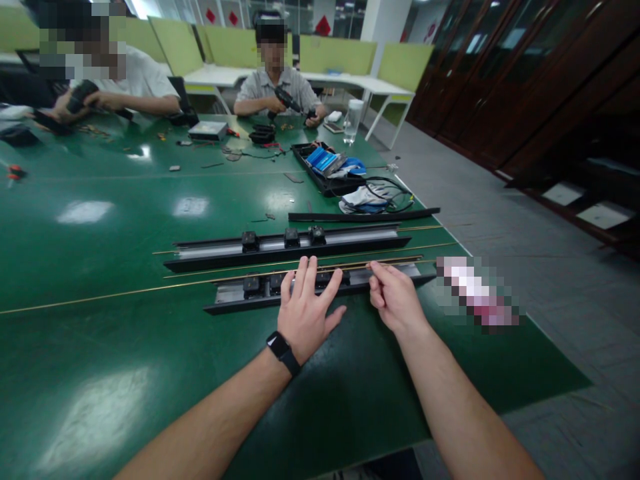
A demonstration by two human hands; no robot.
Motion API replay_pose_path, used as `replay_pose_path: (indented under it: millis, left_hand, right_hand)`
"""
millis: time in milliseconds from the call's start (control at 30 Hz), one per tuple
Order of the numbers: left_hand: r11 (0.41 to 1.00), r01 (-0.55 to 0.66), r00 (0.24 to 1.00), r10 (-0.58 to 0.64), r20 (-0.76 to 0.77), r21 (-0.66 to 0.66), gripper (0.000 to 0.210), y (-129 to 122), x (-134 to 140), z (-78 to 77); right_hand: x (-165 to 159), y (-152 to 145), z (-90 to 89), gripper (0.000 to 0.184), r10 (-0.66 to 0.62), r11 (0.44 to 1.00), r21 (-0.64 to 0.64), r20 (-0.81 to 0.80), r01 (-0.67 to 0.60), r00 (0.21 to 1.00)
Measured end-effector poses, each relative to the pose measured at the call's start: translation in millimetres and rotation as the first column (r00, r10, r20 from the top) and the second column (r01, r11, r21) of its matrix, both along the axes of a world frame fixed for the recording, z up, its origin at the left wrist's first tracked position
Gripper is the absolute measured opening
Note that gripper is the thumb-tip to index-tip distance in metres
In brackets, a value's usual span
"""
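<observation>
A black channel rail point(240, 308) with a pale inner face lies across the table in front of me, holding several black blocks point(253, 285). My left hand point(307, 307) rests over its middle, fingers spread and stretched out, hiding part of the blocks. A long thin brass-coloured rod point(125, 292) runs along the rail's far side, passing by my left fingertips. At the rail's right part, my right hand point(393, 290) pinches the rod between thumb and forefinger, the other fingers curled. Just beyond lies a second rail point(215, 261) with three black blocks point(291, 237).
More thin rods point(450, 227) stick out past the rails. A narrow black strip point(365, 215), a glove point(367, 199) and a black tray point(327, 187) with blue items lie farther back. Two people sit across the green table point(150, 373), one holding a power drill point(287, 100). A clear bottle point(353, 123) stands near the edge.
</observation>
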State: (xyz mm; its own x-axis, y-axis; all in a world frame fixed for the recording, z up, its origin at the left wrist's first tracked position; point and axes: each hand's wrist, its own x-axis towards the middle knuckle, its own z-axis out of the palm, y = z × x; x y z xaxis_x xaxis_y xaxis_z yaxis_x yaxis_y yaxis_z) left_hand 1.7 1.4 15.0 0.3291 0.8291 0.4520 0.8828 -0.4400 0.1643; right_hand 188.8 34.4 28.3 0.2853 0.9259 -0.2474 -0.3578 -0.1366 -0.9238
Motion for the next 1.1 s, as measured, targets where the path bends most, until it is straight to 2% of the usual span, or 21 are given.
replay_pose_path:
  millis: [1100]
  left_hand:
    - [1.0,0.007,1.0,-0.007,0.008,0.002,0.069,-0.7,-1.8,1.6]
  right_hand:
    - [-3.5,-0.7,2.4,0.031,-0.021,1.0,0.005,-0.006,0.021,1.0]
